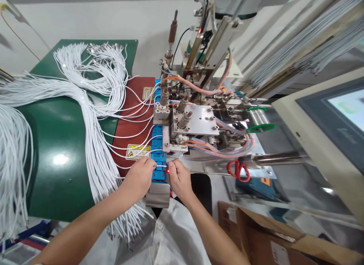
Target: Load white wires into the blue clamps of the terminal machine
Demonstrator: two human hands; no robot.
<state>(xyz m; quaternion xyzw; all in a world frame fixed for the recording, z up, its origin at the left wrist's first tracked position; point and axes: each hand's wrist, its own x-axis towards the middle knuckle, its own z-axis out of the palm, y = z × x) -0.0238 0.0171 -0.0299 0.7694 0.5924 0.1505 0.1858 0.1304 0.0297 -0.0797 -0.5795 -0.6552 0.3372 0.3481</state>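
My left hand point(139, 177) and my right hand point(179, 178) meet at the near end of a row of blue clamp blocks point(158, 147) on a wire-processing machine point(196, 120). Both hands have their fingers pinched together over a thin white wire point(162, 165) laid across a blue block, next to a small red light point(168, 170). Several white wires point(136, 134) run from the blocks leftwards across a red plate point(136, 105). A thick bundle of white wires point(93, 143) passes just left of my left wrist.
Heaps of white wire point(14, 158) cover a green table point(59, 155). Red-handled scissors point(238, 170) lie right of my right hand. A touchscreen panel point(335, 120) stands at the right, a cardboard box point(261, 234) sits below it, and more wires point(309, 41) hang at the upper right.
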